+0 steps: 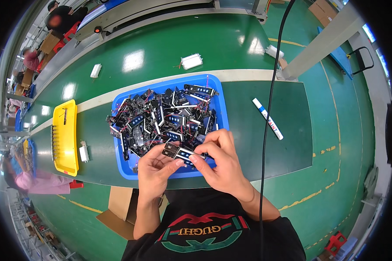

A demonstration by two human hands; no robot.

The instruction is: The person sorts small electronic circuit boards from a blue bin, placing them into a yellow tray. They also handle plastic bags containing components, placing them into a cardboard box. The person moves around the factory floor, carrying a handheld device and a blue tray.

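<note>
While both hands' fingers pinch a black part (178, 152), the blue tray's near rim (161, 175) lies beneath.

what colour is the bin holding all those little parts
Blue: the bin shows best in the head view.

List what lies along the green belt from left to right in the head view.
Yellow tray → small white part → blue bin of black parts, with both hands holding a black strip part at its near edge → white marker pen.
</note>
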